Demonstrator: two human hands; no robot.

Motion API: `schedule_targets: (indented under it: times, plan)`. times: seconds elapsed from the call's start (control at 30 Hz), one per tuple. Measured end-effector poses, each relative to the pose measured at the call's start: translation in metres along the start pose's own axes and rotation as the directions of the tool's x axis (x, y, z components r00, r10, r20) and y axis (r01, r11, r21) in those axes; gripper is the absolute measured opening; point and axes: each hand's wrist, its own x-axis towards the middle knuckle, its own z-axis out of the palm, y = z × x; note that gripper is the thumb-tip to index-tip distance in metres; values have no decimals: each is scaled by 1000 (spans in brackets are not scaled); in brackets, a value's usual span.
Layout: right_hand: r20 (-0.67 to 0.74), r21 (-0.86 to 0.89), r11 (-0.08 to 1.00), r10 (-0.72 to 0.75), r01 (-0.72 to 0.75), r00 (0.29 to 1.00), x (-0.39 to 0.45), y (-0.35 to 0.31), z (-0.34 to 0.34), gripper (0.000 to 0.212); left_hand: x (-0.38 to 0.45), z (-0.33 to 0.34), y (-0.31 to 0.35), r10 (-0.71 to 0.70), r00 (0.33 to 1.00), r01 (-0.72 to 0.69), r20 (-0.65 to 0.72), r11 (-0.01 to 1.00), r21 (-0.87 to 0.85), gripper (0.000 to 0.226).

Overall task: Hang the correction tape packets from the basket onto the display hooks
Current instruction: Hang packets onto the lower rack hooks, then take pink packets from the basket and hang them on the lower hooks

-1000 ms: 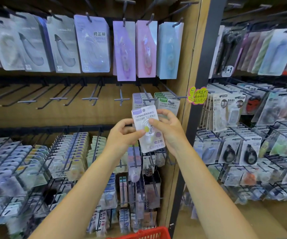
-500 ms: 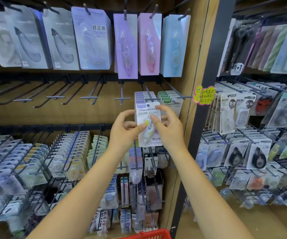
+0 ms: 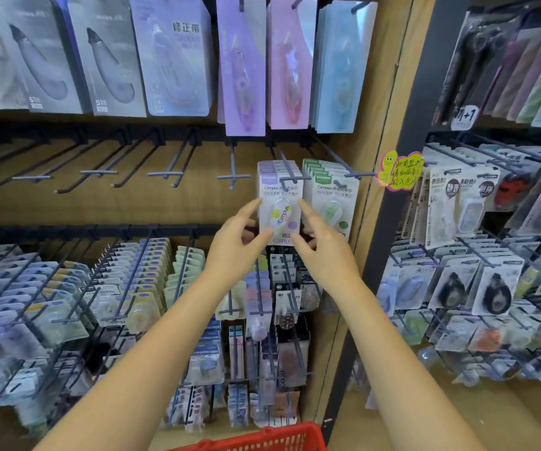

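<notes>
Wooden pegboard wall crammed with stationery. "Campus" correction tape packet (image 3: pixel 279 209), white card, purple header, clear blister, hanging on hook (image 3: pixel 290 177), pinched at both edges by left hand (image 3: pixel 236 245) and right hand (image 3: pixel 324 249). Red basket (image 3: pixel 262 441) below.

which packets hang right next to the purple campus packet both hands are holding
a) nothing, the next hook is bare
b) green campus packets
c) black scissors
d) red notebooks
b: the purple Campus packet, held between the left hand and the right hand, sits directly beside a row of green Campus packets on the neighbouring hook.
</notes>
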Motion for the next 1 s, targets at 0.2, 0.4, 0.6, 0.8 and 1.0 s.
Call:
schedule_targets:
  times: [0.2, 0.4, 0.6, 0.8, 1.0]
  plan:
    - [-153, 148, 986, 97, -74, 984, -90, 15, 26, 43, -93, 7, -33, 185, 981, -171, -52, 965, 199, 39]
    - [126, 81, 948, 297, -308, 946, -204, 76, 124, 31, -214, 53, -141, -99, 973, -5, 208, 894, 449, 51]
    - [619, -73, 800, 505, -596, 602, -317, 183, 247, 54, -324, 99, -289, -441, 744, -1, 502, 750, 661, 90]
    - [693, -247, 747, 582, -618, 426, -383, 225, 314, 56, -366, 119, -363, -422, 768, -68, 482, 695, 716, 85]
    - [667, -427, 791, 603, -439, 438, -405, 233, 337, 59, -381, 112, -391, -404, 766, -130, 499, 664, 737, 84]
